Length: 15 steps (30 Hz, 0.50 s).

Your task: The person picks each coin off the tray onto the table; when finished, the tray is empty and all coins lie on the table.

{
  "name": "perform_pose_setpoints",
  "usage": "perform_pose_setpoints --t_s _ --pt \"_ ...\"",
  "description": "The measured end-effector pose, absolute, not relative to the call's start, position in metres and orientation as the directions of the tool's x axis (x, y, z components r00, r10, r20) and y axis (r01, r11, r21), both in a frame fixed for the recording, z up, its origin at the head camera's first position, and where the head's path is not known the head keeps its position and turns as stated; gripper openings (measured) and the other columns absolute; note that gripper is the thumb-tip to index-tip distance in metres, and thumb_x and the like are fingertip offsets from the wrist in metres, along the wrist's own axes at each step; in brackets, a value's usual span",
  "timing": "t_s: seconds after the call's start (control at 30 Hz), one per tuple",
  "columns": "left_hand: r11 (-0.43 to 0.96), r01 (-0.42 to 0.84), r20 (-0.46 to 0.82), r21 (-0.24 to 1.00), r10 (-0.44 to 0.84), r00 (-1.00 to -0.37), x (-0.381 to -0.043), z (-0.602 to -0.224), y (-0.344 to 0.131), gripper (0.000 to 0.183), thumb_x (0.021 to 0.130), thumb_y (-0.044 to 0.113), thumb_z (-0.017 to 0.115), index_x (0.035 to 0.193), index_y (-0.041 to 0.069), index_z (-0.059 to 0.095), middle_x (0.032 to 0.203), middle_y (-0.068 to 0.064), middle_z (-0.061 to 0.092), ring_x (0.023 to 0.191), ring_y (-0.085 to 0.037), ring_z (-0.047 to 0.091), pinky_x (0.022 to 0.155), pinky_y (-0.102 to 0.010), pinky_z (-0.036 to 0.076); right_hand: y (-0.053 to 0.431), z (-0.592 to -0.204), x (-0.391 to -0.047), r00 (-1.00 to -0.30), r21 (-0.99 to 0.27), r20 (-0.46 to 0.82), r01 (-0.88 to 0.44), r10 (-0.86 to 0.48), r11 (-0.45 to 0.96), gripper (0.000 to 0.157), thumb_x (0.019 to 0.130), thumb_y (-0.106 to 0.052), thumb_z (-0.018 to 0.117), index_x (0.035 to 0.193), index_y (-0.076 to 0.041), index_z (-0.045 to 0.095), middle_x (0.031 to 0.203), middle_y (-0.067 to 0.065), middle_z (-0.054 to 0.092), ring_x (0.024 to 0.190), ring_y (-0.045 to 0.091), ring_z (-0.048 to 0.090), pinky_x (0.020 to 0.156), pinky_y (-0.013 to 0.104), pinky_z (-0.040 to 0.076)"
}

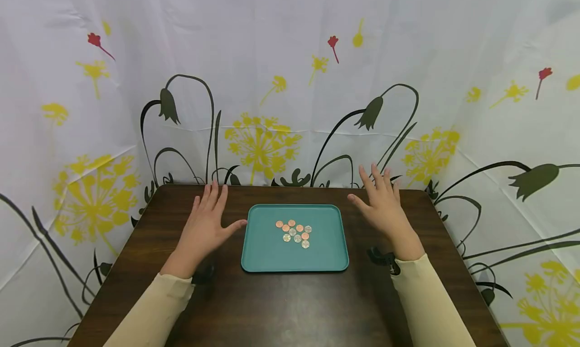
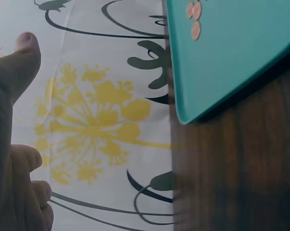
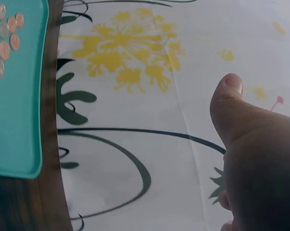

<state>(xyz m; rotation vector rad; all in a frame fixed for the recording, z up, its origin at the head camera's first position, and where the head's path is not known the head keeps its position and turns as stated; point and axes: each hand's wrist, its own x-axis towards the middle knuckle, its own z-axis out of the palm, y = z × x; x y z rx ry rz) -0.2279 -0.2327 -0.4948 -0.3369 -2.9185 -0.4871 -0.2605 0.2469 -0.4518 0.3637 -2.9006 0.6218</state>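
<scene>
A teal tray (image 1: 272, 259) lies on the dark wooden table, with several copper and silver coins (image 1: 297, 238) loosely grouped near its middle. To the left of the tray, my left hand (image 1: 204, 231) hovers with fingers spread and its thumb (image 1: 237, 226) pointing at the tray's left rim. My right hand (image 1: 385, 211) is raised beyond the tray's right side, fingers apart and holding nothing. In the left wrist view some copper coins (image 2: 196, 30) show at the top, and the right wrist view has more coins (image 3: 4, 49) in its upper left corner.
The brown table (image 1: 290, 311) reaches back to a white curtain (image 1: 290, 45) printed with yellow and dark green flowers. Dark wrist straps, one of them a black band (image 1: 382, 259) at the right wrist, sit at the cream sleeves (image 1: 430, 296).
</scene>
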Motion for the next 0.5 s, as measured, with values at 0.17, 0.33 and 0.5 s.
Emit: perform_pose_setpoints --t_s 0.17,0.33,0.5 --pt "0.899 0.230 0.160 0.373 0.182 -0.970 -0.221 -0.505 -0.233 0.125 0.095 0.080 0.064 0.177 0.012 -0.003 0.184 -0.014 -0.015 0.171 -0.044 -0.004 0.137 -0.066 0.010 0.228 -0.468 -0.257 -0.947 -0.438 0.226 -0.308 -0.228 0.845 0.089 0.109 -0.054 0.062 0.178 -0.020 0.017 0.183 0.023 0.009 0.171 0.047 -0.006 0.133 0.074 -0.004" --pt "0.841 0.202 0.108 0.501 0.171 -0.979 -0.212 -0.518 -0.231 0.125 0.097 0.076 0.066 0.176 0.014 -0.008 0.184 -0.008 -0.015 0.171 -0.044 -0.003 0.134 -0.070 0.013 0.211 -0.490 -0.251 -0.936 -0.525 0.266 -0.341 -0.230 0.780 0.082 0.110 -0.043 0.066 0.176 -0.016 0.025 0.181 0.024 0.018 0.171 0.047 0.000 0.135 0.073 0.002" --pt "0.778 0.184 0.036 0.601 0.204 -0.978 -0.203 -0.534 -0.222 0.120 0.098 0.076 0.063 0.176 0.020 -0.010 0.185 -0.006 -0.013 0.169 -0.050 0.003 0.129 -0.078 0.017 0.198 -0.521 -0.243 -0.954 -0.668 0.237 -0.296 -0.181 0.683 0.075 0.112 -0.039 0.064 0.175 -0.020 0.028 0.181 0.017 0.023 0.172 0.041 0.002 0.135 0.071 0.007"
